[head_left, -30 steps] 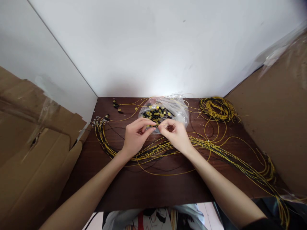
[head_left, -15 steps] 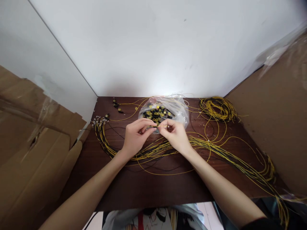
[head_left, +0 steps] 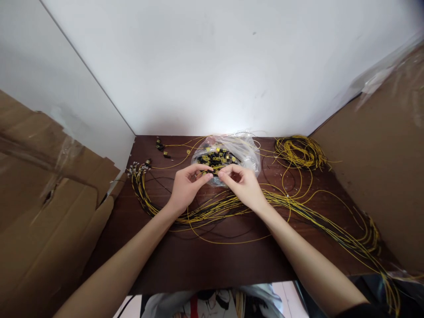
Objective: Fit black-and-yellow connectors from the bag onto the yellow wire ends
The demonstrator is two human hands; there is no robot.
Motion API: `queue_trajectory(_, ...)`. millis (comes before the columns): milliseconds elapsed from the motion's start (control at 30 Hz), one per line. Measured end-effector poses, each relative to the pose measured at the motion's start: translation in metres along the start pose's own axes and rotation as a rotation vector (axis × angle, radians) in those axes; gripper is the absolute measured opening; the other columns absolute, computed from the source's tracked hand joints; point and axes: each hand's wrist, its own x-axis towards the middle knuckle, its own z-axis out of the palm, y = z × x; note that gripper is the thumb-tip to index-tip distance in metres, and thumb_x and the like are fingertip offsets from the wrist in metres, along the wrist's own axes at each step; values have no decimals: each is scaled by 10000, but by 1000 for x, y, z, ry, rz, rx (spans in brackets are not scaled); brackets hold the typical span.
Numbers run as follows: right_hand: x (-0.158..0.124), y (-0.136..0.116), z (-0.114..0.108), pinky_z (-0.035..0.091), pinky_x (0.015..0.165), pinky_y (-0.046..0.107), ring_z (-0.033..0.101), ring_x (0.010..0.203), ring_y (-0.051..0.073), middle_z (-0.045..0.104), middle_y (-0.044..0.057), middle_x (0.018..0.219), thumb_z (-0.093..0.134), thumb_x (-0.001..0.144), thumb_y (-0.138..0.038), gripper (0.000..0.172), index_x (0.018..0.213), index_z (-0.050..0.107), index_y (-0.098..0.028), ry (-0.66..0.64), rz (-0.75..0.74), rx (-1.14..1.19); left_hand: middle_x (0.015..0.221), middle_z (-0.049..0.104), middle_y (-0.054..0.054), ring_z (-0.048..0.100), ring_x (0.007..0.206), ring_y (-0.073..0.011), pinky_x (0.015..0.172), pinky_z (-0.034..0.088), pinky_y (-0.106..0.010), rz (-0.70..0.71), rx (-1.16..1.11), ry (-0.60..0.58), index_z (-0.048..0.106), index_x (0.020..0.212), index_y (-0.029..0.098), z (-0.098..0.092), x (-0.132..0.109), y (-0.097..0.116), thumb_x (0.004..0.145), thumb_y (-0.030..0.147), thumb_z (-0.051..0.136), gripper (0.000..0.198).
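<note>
My left hand (head_left: 188,185) pinches a thin yellow wire (head_left: 216,168) between thumb and fingertips. Opposite it, my right hand (head_left: 244,185) is also closed in a pinch at the wire, fingertips nearly meeting the left ones. A small dark bit shows between the two thumbs, too small to make out. Just behind the hands lies a clear plastic bag (head_left: 250,157) holding many small black and yellow parts (head_left: 215,155). Beneath both wrists a long bundle of yellow and black wires (head_left: 205,213) runs across the brown table.
A coil of yellow and black wire (head_left: 300,152) lies at the back right. Loose black and yellow parts (head_left: 159,145) sit at the back left. Cardboard (head_left: 43,198) flanks the left side, more cardboard (head_left: 380,168) the right. A white wall (head_left: 212,66) stands behind the table.
My fingertips have shifted slightly on the wire, and its straight stretch between the hands now looks shorter and slanted. The right fingers have straightened a little. The rest lies as before.
</note>
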Motion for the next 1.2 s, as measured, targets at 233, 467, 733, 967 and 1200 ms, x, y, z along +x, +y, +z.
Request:
queue_trajectory(233, 0, 7, 1, 381, 571, 244, 483, 579, 115, 581, -1, 644, 575, 807, -339, 200, 737, 624, -158, 11, -10, -60, 754, 639, -25, 445, 551, -64, 470, 295, -191, -235, -266, 19, 692, 835, 137, 3, 0, 0, 649, 317, 745, 264)
queue_trajectory(467, -2, 7, 6, 383, 560, 240, 483, 574, 111, 601, 5, 659, 563, 814, -332, 202, 748, 627, -151, -13, -5, -70, 675, 589, 1, 346, 481, -27, 426, 202, -175, -315, -299, -18, 685, 825, 115, 8, -3, 1, 625, 294, 763, 280)
queue_trajectory(733, -1, 2, 4, 403, 556, 232, 541, 610, 119, 636, 16, 699, 576, 811, -299, 170, 762, 651, -154, 41, -52, -120, 633, 518, 22, 299, 465, -20, 421, 174, -176, -318, -321, 5, 671, 850, 112, 7, -2, 0, 643, 301, 754, 292)
queue_trajectory(967, -1, -1, 3, 424, 595, 242, 546, 637, 120, 634, 16, 724, 605, 793, -269, 150, 875, 655, -153, 97, -78, -52, 542, 478, 36, 321, 469, -48, 449, 226, -195, -246, -155, -56, 691, 846, 131, 7, -3, -5, 669, 333, 724, 271)
queue_trajectory(1200, 0, 0, 1, 393, 559, 239, 521, 626, 120, 608, 16, 729, 565, 820, -302, 148, 796, 612, -164, 64, -70, -84, 642, 593, -12, 423, 521, -91, 485, 302, -224, -128, -28, -101, 725, 806, 156, 5, -3, -7, 679, 336, 706, 221)
